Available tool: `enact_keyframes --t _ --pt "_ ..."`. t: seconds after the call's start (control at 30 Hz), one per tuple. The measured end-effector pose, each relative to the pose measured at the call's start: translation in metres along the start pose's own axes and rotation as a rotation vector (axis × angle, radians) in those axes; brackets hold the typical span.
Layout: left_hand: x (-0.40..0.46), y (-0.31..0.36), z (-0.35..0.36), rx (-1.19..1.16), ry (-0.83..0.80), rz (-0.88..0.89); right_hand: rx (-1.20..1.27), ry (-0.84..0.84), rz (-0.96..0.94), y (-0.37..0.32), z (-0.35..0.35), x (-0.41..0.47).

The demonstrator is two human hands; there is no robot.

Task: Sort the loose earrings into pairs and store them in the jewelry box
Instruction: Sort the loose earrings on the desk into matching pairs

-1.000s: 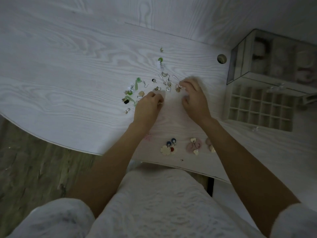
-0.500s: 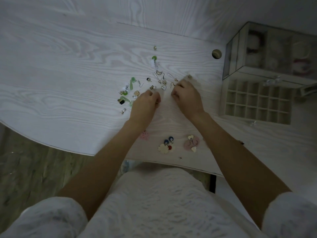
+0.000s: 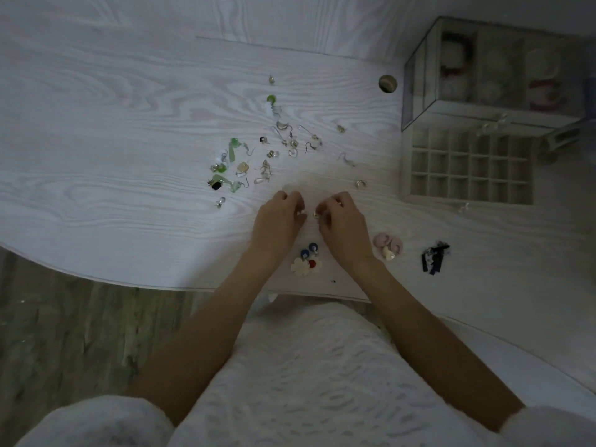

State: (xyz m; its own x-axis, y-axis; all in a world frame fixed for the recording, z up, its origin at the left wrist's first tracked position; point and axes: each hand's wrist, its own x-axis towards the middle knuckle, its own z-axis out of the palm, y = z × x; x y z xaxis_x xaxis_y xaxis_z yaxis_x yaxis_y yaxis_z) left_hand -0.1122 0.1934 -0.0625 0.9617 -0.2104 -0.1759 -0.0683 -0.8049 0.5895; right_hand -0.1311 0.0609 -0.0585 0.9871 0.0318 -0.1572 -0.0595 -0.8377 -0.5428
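A: Two hands have drawn back from the scattered heap of small loose earrings (image 3: 267, 153) toward the near edge of the pale wood-grain worktop (image 3: 113, 150). The right hand (image 3: 343, 227) has its fingers (image 3: 324, 211) curled and pinches a tiny gold earring (image 3: 315, 215). The left hand (image 3: 277, 224) is curled beside it; what it holds, I cannot tell.

B: What does that mean for the sorting?

A: Likely a matching pair is being brought together. Three sorted sets lie near the wrists. The open beige compartment tray (image 3: 467, 169) of the glass jewelry box (image 3: 419, 79) sits well apart to the right.

B: Room to move?

A: Bare worktop lies between hands and tray; the near edge is close.
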Motion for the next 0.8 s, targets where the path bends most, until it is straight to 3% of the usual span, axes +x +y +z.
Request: enact_keyframes --t 0.27,0.53,0.8 --pt "-0.012 0.003 0.002 -0.017 0.026 0.017 0.084 -0.063 0.087 -0.007 0.005 -0.004" --pt "-0.021 -0.001 -0.004 -0.219 0.024 -0.078 0.144 -0.074 0.071 -0.009 0.005 -0.008" --pt "-0.019 -0.002 0.0 -0.138 0.01 -0.017 0.194 -0.061 0.075 -0.008 0.004 -0.008"
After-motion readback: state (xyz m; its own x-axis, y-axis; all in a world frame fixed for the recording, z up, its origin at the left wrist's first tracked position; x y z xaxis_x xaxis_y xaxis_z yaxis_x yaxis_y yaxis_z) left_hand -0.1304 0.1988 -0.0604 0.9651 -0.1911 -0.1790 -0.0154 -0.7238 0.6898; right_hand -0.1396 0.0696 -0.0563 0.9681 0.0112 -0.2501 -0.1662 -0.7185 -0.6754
